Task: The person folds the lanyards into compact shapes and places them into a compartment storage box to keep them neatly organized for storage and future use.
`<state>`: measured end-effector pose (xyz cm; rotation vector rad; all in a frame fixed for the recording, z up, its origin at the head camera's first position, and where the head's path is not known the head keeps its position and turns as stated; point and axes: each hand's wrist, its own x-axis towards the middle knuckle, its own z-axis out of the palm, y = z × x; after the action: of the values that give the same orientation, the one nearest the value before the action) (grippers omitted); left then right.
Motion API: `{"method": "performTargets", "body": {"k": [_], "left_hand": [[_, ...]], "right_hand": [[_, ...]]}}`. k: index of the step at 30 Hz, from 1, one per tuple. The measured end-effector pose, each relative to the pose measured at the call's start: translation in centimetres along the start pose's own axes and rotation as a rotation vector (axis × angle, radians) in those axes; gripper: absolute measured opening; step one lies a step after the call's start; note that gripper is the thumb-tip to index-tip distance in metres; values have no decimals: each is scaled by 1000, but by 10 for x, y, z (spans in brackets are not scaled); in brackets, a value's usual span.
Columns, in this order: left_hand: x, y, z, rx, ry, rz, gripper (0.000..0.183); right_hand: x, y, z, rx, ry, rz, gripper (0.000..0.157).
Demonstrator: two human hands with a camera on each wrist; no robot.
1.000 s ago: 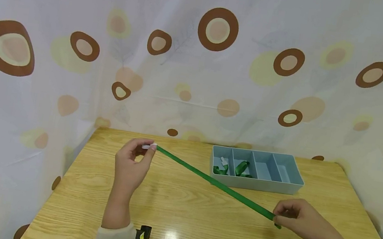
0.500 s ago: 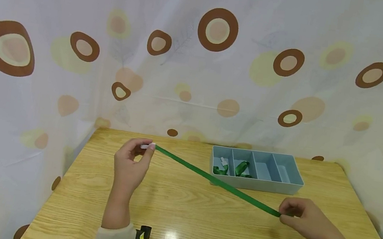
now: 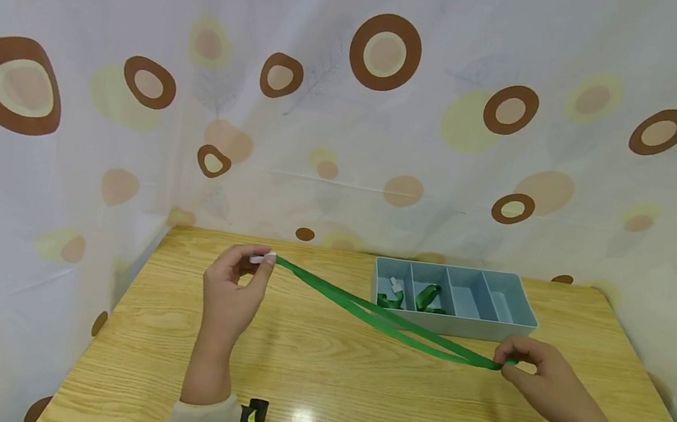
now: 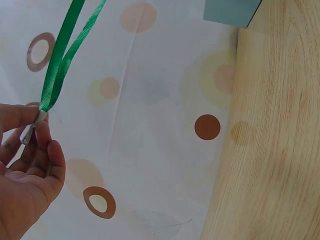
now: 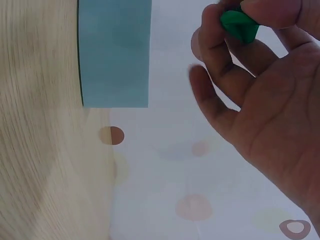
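A green lanyard (image 3: 327, 288) stretches above the table between both hands, its two strands parted toward the right. My left hand (image 3: 234, 290) pinches the pale clip (image 4: 27, 134) at one end between thumb and fingers. The far end of the loop is pinched in my right hand (image 3: 551, 390), lower and to the right. In the right wrist view a folded bit of green strap (image 5: 241, 25) pokes out between the thumb and index finger. The left wrist view shows the strap (image 4: 56, 65) running up from the clip as two bands.
A blue-grey divided box (image 3: 459, 326) stands at the back right of the wooden table (image 3: 349, 402). Its leftmost compartment holds a green strap (image 3: 389, 301) with a pale clip; the second holds more green strap (image 3: 427, 297). A patterned curtain (image 3: 350, 132) hangs behind.
The strap was one taut band; now its strands have separated and sag slightly. My right hand moved a little right, then slightly up. My left hand stays nearly still.
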<state>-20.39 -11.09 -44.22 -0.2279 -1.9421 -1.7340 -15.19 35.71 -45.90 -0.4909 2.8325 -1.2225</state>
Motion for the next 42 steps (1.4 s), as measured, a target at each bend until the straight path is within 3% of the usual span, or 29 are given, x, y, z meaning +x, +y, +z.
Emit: {"method": "performTargets", "body": {"k": [11,21,30,42], "left_hand": [[1,-3,-3,-4,19,5,12],[1,-5,-2,2,17,8,12],[1,-5,-2,3,11,-8,13],[1,-4,-3,9,16,-12,12]], "right_hand": [[1,-6,2,20,-6,95,6],[3,-4,2,-7,40,1,21],[4,-5,2,-13,47,28,16],[5,-11,4,114,29,-59,12]]}}
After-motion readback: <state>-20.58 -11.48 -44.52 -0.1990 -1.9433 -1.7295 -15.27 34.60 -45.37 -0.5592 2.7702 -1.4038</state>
